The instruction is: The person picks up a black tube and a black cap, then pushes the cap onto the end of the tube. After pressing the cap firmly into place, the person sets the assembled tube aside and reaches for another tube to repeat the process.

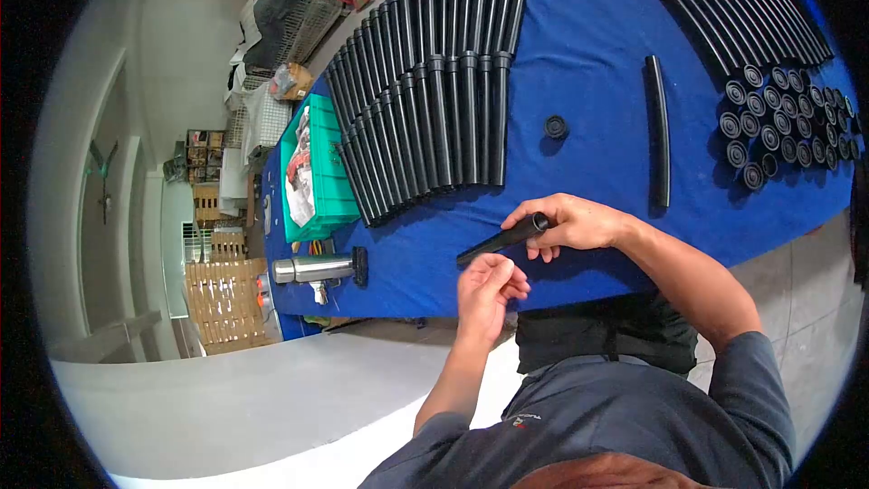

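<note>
Above the bench, a tube is being gripped near its open end by the fingers of the right hand. Beside it, the left hand's fingers are being held partly curled; whether anything is being pinched cannot be told.

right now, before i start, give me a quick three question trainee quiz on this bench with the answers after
1. Which hand holds the black tube in hand?
a) left hand
b) right hand
2. True or false: the teal crate stands to the right of the black tube lying by itself.
3. Fill in: the single black cap lies on a ___ cloth.

Key: 1. b; 2. false, the teal crate is left of the lone tube; 3. blue.
</note>
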`<state>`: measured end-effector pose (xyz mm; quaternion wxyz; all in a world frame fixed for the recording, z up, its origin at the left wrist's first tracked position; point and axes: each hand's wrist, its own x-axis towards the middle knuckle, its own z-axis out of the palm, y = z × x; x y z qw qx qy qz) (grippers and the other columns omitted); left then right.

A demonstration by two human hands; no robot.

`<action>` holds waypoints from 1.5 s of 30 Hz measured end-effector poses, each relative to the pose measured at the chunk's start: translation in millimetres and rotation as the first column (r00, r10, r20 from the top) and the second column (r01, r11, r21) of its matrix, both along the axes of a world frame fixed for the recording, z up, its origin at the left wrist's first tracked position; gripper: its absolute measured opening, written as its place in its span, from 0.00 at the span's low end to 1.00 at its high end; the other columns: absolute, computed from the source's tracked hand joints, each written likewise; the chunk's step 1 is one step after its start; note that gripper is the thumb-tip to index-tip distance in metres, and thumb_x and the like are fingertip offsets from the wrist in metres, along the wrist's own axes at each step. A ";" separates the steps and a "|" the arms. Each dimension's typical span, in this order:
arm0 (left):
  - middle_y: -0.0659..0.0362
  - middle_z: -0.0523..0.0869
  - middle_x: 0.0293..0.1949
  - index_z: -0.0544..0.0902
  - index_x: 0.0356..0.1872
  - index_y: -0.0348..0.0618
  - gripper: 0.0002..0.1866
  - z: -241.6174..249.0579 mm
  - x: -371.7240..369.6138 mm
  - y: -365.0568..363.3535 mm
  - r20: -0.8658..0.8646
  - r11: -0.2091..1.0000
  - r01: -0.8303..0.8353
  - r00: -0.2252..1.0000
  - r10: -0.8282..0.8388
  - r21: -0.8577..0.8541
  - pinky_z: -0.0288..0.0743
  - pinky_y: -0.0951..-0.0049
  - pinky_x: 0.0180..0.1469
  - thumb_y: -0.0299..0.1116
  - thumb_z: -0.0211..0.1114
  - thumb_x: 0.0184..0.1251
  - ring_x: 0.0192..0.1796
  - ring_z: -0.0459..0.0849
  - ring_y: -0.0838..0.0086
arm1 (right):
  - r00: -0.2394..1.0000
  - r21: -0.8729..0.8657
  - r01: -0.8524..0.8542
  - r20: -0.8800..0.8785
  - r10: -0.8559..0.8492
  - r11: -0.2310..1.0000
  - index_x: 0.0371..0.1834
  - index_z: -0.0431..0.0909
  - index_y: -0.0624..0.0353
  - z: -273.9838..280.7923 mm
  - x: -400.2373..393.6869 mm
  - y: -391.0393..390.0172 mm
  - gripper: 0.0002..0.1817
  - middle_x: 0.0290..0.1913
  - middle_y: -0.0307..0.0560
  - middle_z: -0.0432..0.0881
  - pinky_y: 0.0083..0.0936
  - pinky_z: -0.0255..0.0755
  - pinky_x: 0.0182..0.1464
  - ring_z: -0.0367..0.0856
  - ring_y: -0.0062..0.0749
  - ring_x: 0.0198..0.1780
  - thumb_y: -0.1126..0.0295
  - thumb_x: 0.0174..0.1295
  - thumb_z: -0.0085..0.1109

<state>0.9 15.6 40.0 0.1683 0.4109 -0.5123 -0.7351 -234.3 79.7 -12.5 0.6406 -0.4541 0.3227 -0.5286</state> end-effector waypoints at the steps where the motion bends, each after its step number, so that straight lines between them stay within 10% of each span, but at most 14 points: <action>1: 0.52 0.87 0.33 0.79 0.42 0.36 0.09 5.6 -8.3 3.2 0.038 0.958 -0.023 0.999 0.036 -0.284 0.84 0.72 0.37 0.31 0.67 0.75 0.33 0.88 0.69 | 1.000 0.008 0.011 -0.003 -0.011 1.000 0.72 0.73 0.60 0.7 -0.2 0.6 0.28 0.36 0.42 0.86 0.22 0.79 0.37 0.83 0.22 0.33 0.79 0.66 0.57; 3: 0.51 0.88 0.42 0.80 0.47 0.36 0.12 2.5 -9.2 -6.7 0.129 0.733 0.046 0.990 0.058 -0.678 0.84 0.71 0.46 0.25 0.73 0.67 0.40 0.88 0.68 | 0.999 0.019 0.032 -0.012 -0.032 0.999 0.72 0.74 0.59 4.4 -0.4 1.1 0.28 0.36 0.40 0.86 0.22 0.79 0.37 0.83 0.22 0.33 0.77 0.67 0.60; 6: 0.49 0.86 0.52 0.80 0.52 0.37 0.23 10.3 -28.0 -21.3 0.326 0.081 0.319 0.941 0.087 -0.944 0.80 0.62 0.60 0.23 0.79 0.56 0.53 0.87 0.57 | 0.995 0.006 0.093 -0.048 -0.093 0.996 0.71 0.77 0.56 5.9 0.9 1.2 0.28 0.34 0.38 0.84 0.21 0.78 0.36 0.81 0.20 0.32 0.74 0.66 0.66; 27: 0.63 0.82 0.45 0.79 0.55 0.37 0.24 14.2 -4.4 -44.3 0.429 0.671 0.503 0.855 -0.293 -0.545 0.76 0.73 0.54 0.22 0.79 0.58 0.48 0.81 0.78 | 0.996 -0.087 -0.036 0.081 0.043 0.996 0.65 0.83 0.56 4.4 -1.5 2.5 0.25 0.33 0.36 0.83 0.21 0.73 0.35 0.75 0.18 0.30 0.79 0.63 0.66; 45: 0.54 0.86 0.52 0.79 0.55 0.31 0.25 12.2 -4.8 -50.4 0.317 0.748 0.458 0.886 -0.339 -0.480 0.76 0.67 0.62 0.29 0.78 0.61 0.55 0.83 0.70 | 0.993 -0.080 0.021 0.118 -0.011 0.997 0.62 0.85 0.57 1.2 -2.4 -0.1 0.21 0.32 0.34 0.82 0.20 0.72 0.33 0.75 0.17 0.29 0.74 0.64 0.69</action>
